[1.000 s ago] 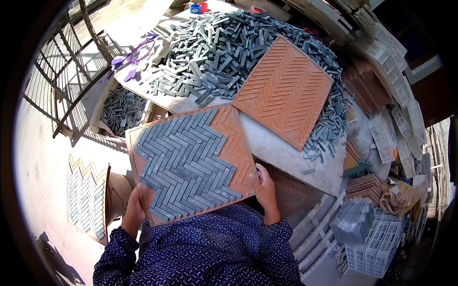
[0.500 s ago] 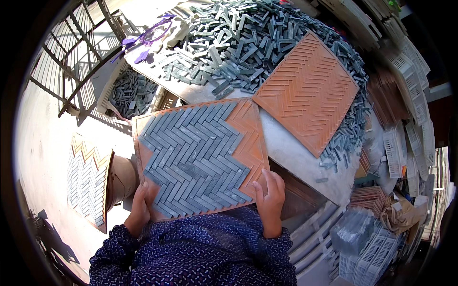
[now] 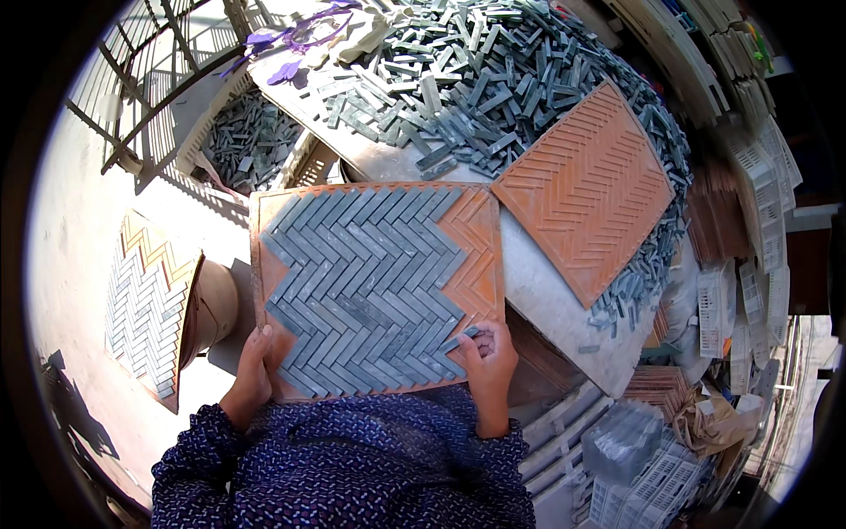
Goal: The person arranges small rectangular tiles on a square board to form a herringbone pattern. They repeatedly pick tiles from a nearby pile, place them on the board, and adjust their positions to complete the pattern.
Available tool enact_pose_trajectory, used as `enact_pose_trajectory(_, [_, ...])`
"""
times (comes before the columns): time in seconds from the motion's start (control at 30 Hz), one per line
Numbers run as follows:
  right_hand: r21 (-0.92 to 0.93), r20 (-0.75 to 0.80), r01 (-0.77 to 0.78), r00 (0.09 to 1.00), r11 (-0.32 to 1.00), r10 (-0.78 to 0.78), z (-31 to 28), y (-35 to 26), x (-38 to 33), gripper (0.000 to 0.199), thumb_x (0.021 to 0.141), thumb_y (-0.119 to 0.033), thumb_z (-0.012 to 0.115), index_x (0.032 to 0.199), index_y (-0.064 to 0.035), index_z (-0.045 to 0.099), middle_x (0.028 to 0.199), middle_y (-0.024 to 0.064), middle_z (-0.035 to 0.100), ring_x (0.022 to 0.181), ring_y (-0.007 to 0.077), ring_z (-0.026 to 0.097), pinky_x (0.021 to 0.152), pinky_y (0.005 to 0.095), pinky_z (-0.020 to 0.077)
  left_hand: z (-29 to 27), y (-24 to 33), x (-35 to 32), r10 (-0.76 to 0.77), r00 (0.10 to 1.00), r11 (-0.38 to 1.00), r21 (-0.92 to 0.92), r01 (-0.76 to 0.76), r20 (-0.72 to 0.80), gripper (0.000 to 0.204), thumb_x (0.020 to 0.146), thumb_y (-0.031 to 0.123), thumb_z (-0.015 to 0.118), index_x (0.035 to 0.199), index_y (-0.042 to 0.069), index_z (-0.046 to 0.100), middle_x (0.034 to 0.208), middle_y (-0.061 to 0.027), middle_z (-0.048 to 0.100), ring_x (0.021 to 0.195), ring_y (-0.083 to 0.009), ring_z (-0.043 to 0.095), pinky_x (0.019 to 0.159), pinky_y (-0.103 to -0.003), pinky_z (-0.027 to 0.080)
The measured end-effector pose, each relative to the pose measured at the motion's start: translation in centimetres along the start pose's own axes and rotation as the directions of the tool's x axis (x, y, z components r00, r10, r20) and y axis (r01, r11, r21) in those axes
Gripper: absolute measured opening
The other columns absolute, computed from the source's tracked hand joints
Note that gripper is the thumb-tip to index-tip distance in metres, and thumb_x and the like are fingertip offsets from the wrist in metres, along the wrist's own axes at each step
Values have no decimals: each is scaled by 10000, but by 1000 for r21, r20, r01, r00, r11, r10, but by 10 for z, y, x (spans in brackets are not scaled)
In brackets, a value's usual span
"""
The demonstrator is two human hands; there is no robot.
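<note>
Orange mould tray (image 3: 480, 264), square, ribbed in a herringbone pattern, is held flat and slightly rotated between both hands. Most of it is filled with grey stone strips (image 3: 361, 282) laid in a herringbone pattern; the right edge and the upper left corner are left bare orange. The lower left corner is gripped under the left hand (image 3: 254, 370) fingers. One grey strip (image 3: 462, 339) is pinched at the right hand (image 3: 487, 357) fingertips, tilted, touching the lower right edge of the filled area, just beside the bare orange ribs.
</note>
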State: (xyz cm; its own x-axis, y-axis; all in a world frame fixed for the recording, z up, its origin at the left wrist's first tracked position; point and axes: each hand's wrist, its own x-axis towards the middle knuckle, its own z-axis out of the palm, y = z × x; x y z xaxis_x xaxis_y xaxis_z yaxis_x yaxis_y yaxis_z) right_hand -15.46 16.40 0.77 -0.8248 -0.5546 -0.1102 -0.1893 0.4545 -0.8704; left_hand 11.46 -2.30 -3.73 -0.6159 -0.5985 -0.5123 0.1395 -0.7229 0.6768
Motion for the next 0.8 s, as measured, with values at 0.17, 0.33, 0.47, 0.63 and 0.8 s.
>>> enact_pose_trajectory(0.17, [486,113,-126,990,865,80,-17,2,4,187,798,46,640,929,-2,515,825,113,610,722,139,602,628,256,498,9,5,-4,0,1000,1000,-1,0,-30,511,949,344,436,1301,-25,414,1237,-114,540,1139,-194,515,976,-310,380])
enact_pose_trajectory(0.33, [354,-24,282,956,892,-292,-39,17,-13,154,774,84,623,857,-3,528,847,163,629,766,196,629,687,298,530,18,9,-3,-16,1000,999,-37,16,9,520,954,341,417,1314,-34,410,1273,-130,524,1175,-209,506,1006,-319,369])
enact_pose_trajectory(0.47, [-95,13,677,734,730,-679,-49,-19,-25,130,720,34,684,808,-10,598,906,195,660,817,288,667,719,346,555,18,12,-1,-55,998,998,5,55,39,524,959,348,398,1309,-41,422,1288,-137,517,1187,-212,501,1009,-320,371])
enact_pose_trajectory(0.63, [-185,264,800,599,570,-756,-55,-35,-33,137,690,2,671,821,1,634,950,191,649,857,315,668,735,377,564,23,17,-5,-35,999,996,89,31,36,521,963,349,383,1304,-42,433,1292,-136,517,1191,-212,498,1017,-322,364])
enact_pose_trajectory(0.8, [-230,282,787,617,572,-735,-56,-35,-35,145,690,-3,670,828,3,625,988,185,636,891,313,660,765,367,560,29,18,-7,-36,999,997,75,35,15,524,964,344,383,1330,-30,404,1316,-125,497,1217,-217,477,1030,-329,352])
